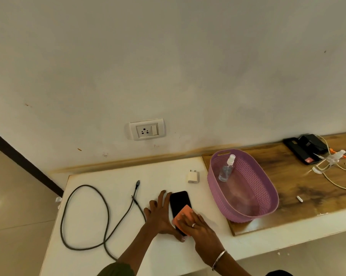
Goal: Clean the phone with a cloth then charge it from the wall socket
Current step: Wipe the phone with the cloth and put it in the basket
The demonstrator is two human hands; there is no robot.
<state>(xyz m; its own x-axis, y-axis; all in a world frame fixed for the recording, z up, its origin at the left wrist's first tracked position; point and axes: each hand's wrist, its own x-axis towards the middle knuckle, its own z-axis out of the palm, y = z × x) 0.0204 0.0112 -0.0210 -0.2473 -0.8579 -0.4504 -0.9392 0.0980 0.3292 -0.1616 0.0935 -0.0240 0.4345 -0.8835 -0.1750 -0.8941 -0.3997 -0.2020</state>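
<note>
A black phone (179,202) lies flat on the white tabletop (112,232). My left hand (159,215) rests beside it with fingers spread, its thumb at the phone's near end. My right hand (195,226) presses an orange cloth (185,213) onto the phone's near half with flat fingers. A dark grey charging cable (88,216) is looped on the table to the left. A white charger plug (193,176) stands behind the phone. The wall socket (146,130) with a switch is on the wall above.
A purple basket (267,198) holding a clear spray bottle (226,170) sits to the right on a wooden board (299,188). Farther right lie black devices (305,149) and tangled white cables (335,168). The table's left edge drops to the floor.
</note>
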